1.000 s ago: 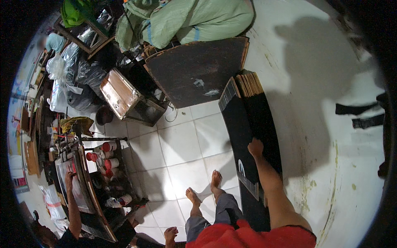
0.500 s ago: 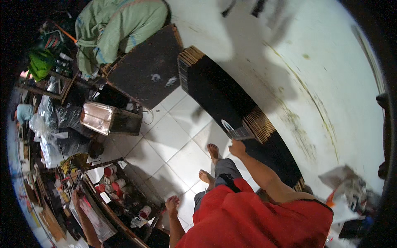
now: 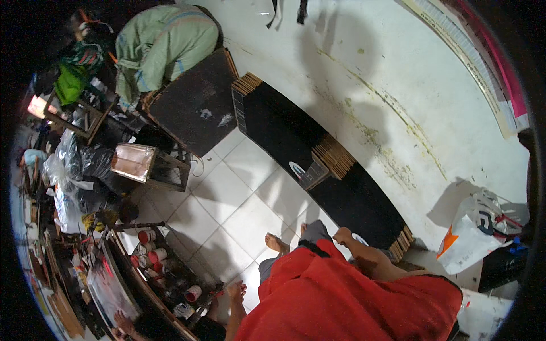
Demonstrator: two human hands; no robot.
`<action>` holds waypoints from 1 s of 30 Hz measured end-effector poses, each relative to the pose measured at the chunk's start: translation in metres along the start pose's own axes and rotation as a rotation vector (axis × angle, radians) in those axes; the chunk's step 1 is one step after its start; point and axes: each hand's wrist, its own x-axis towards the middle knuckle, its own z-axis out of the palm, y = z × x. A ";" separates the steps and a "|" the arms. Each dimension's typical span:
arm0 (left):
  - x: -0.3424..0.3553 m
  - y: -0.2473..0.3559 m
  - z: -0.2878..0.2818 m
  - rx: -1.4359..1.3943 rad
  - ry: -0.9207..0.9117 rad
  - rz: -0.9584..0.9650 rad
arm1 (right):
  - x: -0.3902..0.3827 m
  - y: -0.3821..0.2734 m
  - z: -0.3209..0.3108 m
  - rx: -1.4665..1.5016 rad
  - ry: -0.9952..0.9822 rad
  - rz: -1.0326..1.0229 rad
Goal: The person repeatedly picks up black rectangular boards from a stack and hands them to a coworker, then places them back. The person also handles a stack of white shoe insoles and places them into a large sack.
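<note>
My right hand point(image 3: 343, 236), fingers curled in with nothing visible in them, hangs beside the leaning stacks of thin black boards point(image 3: 347, 196). The boards have light-brown edges and rest along the white wall; one stack bears a white oval mark. Low on the left is my left hand point(image 3: 236, 291), fingers loosely bent and apart, holding nothing that I can see. It is nearest to a rack point(image 3: 162, 273) with several red-and-white cans point(image 3: 194, 293). Another person's hand point(image 3: 122, 323) lies at the lower left, by a smeared pale panel point(image 3: 111, 278).
A large dark board point(image 3: 190, 102) leans by a green sack point(image 3: 170, 45) at the far left. A metal tin point(image 3: 133, 162) stands near plastic bags point(image 3: 68, 176). White floor tiles point(image 3: 250, 221) lie ahead of my feet. A white bag point(image 3: 469, 233) sits at the right.
My right hand has drawn back from the corner of the middle board stack towards my body. My left hand has dropped lower. The view has shifted, and the other person's hand is lower.
</note>
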 end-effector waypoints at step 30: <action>-0.152 -0.082 -0.353 -1.054 1.340 0.539 | -0.075 -0.396 0.103 -0.099 -0.325 -0.981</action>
